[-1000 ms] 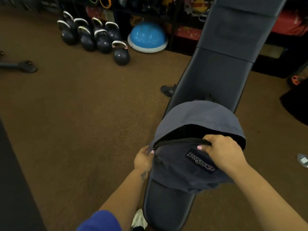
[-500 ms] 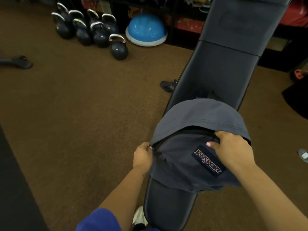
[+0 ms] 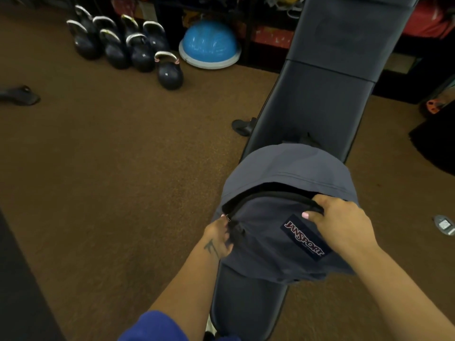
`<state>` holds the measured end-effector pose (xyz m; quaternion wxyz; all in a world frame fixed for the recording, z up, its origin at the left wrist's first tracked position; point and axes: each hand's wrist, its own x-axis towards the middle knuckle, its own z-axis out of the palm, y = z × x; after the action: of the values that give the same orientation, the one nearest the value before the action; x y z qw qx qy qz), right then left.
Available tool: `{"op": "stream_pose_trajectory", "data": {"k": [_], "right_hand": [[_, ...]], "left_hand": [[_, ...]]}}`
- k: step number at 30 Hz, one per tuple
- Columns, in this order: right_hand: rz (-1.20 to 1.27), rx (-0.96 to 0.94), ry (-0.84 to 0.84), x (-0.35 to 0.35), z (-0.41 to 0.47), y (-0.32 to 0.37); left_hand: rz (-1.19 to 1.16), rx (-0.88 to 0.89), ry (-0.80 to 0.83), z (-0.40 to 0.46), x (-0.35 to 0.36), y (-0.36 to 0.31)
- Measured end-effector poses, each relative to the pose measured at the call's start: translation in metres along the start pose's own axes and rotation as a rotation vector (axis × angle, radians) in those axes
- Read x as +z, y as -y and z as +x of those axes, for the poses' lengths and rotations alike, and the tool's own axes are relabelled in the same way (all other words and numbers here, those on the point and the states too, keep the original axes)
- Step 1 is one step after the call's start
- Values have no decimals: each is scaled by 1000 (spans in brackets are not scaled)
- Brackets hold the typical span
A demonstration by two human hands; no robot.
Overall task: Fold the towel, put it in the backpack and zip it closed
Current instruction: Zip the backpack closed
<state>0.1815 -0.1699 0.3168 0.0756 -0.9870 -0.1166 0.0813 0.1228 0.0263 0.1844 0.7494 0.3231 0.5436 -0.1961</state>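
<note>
A grey-blue backpack (image 3: 270, 249) with a dark logo patch lies on a black padded bench (image 3: 317, 107). Its main zipper runs open in a dark arc along the top. My left hand (image 3: 219, 236) pinches the zipper pull at the left end of that arc. My right hand (image 3: 342, 223) grips the front panel's upper edge at the right, thumb on top. The towel is not visible; the inside of the backpack is dark.
Brown carpet surrounds the bench. Several kettlebells (image 3: 170, 70) and a blue balance dome (image 3: 209, 44) stand at the back left before dark shelves. A bench foot (image 3: 242, 126) sticks out left of the bench. A small grey object (image 3: 444, 225) lies on the floor right.
The opening has narrowed as the front panel was pulled up. My left hand has shifted slightly along the left end of the zipper; my right hand keeps its grip.
</note>
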Motion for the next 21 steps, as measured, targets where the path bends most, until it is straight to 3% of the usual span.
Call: {"op": "stream_pose_trajectory", "data": {"k": [4, 10, 21], "right_hand": [[16, 1, -8, 1, -2, -1], [28, 9, -2, -1, -8, -1], [-51, 21, 67, -14, -22, -1]], "left_hand": [[-31, -2, -2, 3, 4, 2], [97, 266, -95, 10, 10, 15], [116, 288, -132, 25, 18, 17]]}}
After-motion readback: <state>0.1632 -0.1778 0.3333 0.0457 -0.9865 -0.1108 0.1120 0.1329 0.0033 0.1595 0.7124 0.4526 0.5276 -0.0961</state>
